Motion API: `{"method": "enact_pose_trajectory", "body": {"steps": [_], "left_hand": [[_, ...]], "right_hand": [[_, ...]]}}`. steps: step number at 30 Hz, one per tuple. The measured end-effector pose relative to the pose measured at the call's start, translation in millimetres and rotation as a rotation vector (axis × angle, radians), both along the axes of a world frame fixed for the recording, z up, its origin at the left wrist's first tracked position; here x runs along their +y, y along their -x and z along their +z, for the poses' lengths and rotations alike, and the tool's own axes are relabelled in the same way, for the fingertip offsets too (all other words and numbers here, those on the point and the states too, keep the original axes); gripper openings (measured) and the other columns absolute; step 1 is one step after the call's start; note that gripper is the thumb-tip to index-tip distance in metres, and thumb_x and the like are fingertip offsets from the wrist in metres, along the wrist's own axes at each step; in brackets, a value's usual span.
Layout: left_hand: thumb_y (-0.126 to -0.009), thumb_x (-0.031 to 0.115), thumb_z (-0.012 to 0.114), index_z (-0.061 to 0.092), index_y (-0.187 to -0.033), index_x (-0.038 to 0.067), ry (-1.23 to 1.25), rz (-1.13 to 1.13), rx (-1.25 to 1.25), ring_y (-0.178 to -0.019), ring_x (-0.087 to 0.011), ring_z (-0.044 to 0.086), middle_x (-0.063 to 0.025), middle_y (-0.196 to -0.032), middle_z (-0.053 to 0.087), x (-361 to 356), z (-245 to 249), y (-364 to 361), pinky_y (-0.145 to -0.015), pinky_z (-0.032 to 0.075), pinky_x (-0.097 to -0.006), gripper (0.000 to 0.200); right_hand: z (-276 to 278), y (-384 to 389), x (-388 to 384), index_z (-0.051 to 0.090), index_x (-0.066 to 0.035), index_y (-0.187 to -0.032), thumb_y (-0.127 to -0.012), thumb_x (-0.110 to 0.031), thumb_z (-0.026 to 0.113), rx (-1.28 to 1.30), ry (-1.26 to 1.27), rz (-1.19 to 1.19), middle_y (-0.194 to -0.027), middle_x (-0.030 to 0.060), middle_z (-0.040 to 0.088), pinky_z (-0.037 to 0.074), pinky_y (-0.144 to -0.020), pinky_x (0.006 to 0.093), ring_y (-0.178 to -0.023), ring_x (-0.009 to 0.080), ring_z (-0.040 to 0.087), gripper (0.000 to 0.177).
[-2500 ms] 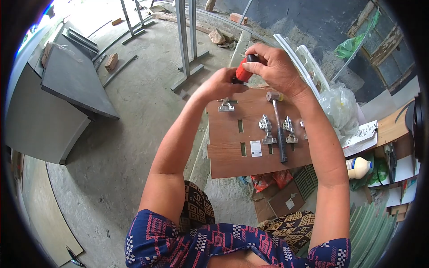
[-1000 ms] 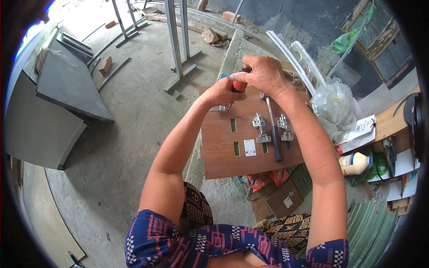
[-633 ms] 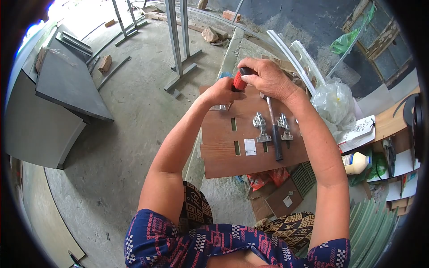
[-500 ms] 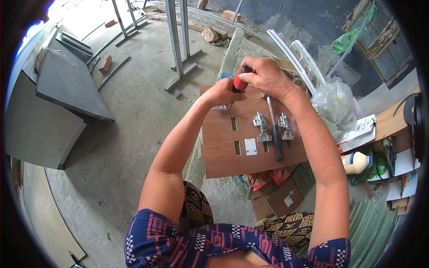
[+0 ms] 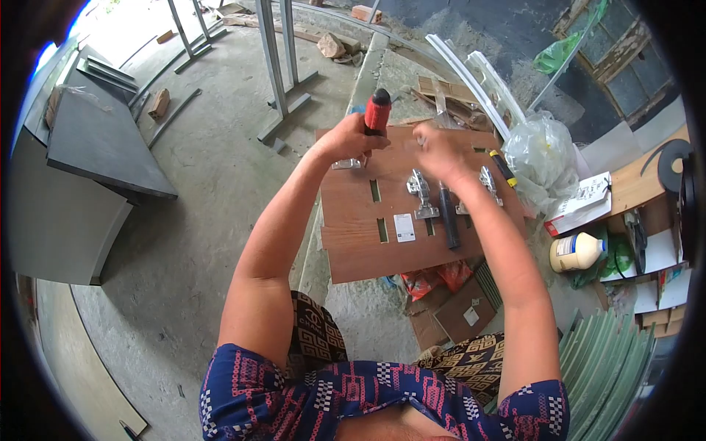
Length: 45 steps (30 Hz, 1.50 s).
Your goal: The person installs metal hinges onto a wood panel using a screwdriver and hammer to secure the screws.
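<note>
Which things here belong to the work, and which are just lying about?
In use, it seems:
red-and-black tool in the left hand
brown woodgrain board
silver metal hinges on it

Probably lying about:
crumpled clear plastic bag
cream plastic bottle

At my six o'clock I see a navy-blue patterned top [image 5: 364, 393], printed with pink-red linked shapes and small white checkerboard patches. Its short left sleeve [image 5: 239, 378] lies at seven o'clock and its short right sleeve [image 5: 540, 411] near five, both ending on the upper arms. Below, black-and-tan trousers [image 5: 316, 338] carry angular, maze-like motifs and partly legible capital lettering. My left hand [image 5: 344, 141] and right hand [image 5: 440, 156] are bare.
</note>
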<state>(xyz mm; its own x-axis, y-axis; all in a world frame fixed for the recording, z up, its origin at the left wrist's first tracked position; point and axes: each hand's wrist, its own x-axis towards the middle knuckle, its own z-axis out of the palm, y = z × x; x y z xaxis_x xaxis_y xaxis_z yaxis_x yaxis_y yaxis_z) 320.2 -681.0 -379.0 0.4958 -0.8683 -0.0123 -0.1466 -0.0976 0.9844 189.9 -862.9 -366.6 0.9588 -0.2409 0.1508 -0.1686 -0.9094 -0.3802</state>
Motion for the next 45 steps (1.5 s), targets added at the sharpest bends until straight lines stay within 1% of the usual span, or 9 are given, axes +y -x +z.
{"method": "enact_pose_trajectory", "body": {"steps": [4, 7, 14, 26, 35, 41, 42, 44, 45], "left_hand": [[-0.081, 0.011, 0.070, 0.061, -0.086, 0.003, 0.006, 0.017, 0.017, -0.055, -0.0086, 0.053, -0.0012, -0.069, 0.057, 0, 3, 2, -0.048, 0.044, -0.0248, 0.013], [-0.080, 0.011, 0.069, 0.060, -0.085, 0.003, 0.004, 0.001, 0.004, -0.054, -0.0088, 0.054, -0.0010, -0.069, 0.057, 0, 0, 0, -0.048, 0.044, -0.0250, 0.013], [-0.080, 0.012, 0.070, 0.059, -0.086, 0.003, -0.018, 0.002, -0.004, -0.054, -0.0096, 0.055, -0.0012, -0.066, 0.057, 3, 3, 2, -0.048, 0.046, -0.0253, 0.015], [-0.080, 0.015, 0.071, 0.059, -0.087, 0.003, -0.040, -0.012, -0.045, -0.057, -0.0094, 0.058, -0.0011, -0.070, 0.059, 1, -4, -3, -0.050, 0.048, -0.0249, 0.017], [-0.080, 0.015, 0.071, 0.060, -0.086, 0.004, -0.054, -0.006, -0.079, -0.057, -0.0097, 0.058, -0.0017, -0.069, 0.059, 0, -8, -2, -0.050, 0.049, -0.0255, 0.017], [-0.080, 0.016, 0.071, 0.060, -0.086, 0.003, -0.078, 0.011, -0.114, -0.057, -0.0103, 0.058, -0.0021, -0.068, 0.059, 0, -8, 1, -0.051, 0.048, -0.0257, 0.018], [-0.080, 0.017, 0.071, 0.060, -0.086, 0.003, -0.066, 0.005, -0.118, -0.057, -0.0105, 0.058, -0.0021, -0.068, 0.059, 0, -10, 1, -0.051, 0.048, -0.0259, 0.019], [-0.079, 0.021, 0.073, 0.059, -0.084, 0.002, -0.039, 0.016, -0.149, -0.056, -0.0127, 0.059, -0.0038, -0.065, 0.059, -2, -15, 2, -0.051, 0.047, -0.0284, 0.025], [-0.077, 0.025, 0.074, 0.057, -0.082, 0.001, -0.023, 0.034, -0.177, -0.055, -0.0146, 0.060, -0.0055, -0.063, 0.059, -4, -17, 5, -0.051, 0.047, -0.0307, 0.030]], "right_hand": [[-38, 32, 9, 0.053, -0.007, -0.110, -0.081, -0.027, 0.064, 0.329, 0.140, -0.154, -0.102, 0.0198, 0.065, 0.050, -0.083, 0.0459, -0.097, 0.0373, 0.063, 0.037], [-62, 40, 8, 0.047, -0.005, -0.119, -0.078, -0.022, 0.064, 0.407, 0.174, -0.175, -0.095, 0.0238, 0.064, 0.049, -0.083, 0.0474, -0.095, 0.0412, 0.062, 0.048], [-84, 46, 5, 0.046, -0.009, -0.117, -0.077, -0.005, 0.052, 0.279, 0.121, -0.190, -0.096, 0.0227, 0.065, 0.050, -0.078, 0.0494, -0.090, 0.0401, 0.064, 0.041], [-78, 71, 127, 0.049, -0.014, -0.120, -0.074, -0.008, 0.053, 0.131, -0.153, 0.142, -0.087, 0.0217, 0.064, 0.050, -0.073, 0.0509, -0.080, 0.0407, 0.063, 0.047], [-91, 78, 143, 0.049, -0.010, -0.118, -0.076, -0.012, 0.053, 0.085, -0.128, 0.146, -0.090, 0.0208, 0.063, 0.051, -0.072, 0.0487, -0.081, 0.0402, 0.063, 0.042], [-90, 68, 121, 0.052, -0.009, -0.114, -0.079, -0.026, 0.060, 0.016, -0.181, 0.202, -0.089, 0.0203, 0.063, 0.050, -0.071, 0.0485, -0.081, 0.0387, 0.063, 0.040], [-46, 69, 118, 0.054, -0.008, -0.107, -0.078, -0.024, 0.063, 0.142, -0.346, 0.107, -0.086, 0.0202, 0.063, 0.049, -0.067, 0.0442, -0.076, 0.0365, 0.063, 0.034], [-36, 66, 88, 0.057, -0.005, -0.105, -0.076, -0.014, 0.065, -0.047, -0.420, -0.006, -0.082, 0.0195, 0.062, 0.049, -0.063, 0.0392, -0.069, 0.0326, 0.061, 0.031], [-24, 66, 75, 0.056, -0.002, -0.115, -0.078, -0.010, 0.066, -0.029, -0.365, -0.048, -0.079, 0.0155, 0.062, 0.049, -0.061, 0.0359, -0.062, 0.0242, 0.058, 0.039]]}}
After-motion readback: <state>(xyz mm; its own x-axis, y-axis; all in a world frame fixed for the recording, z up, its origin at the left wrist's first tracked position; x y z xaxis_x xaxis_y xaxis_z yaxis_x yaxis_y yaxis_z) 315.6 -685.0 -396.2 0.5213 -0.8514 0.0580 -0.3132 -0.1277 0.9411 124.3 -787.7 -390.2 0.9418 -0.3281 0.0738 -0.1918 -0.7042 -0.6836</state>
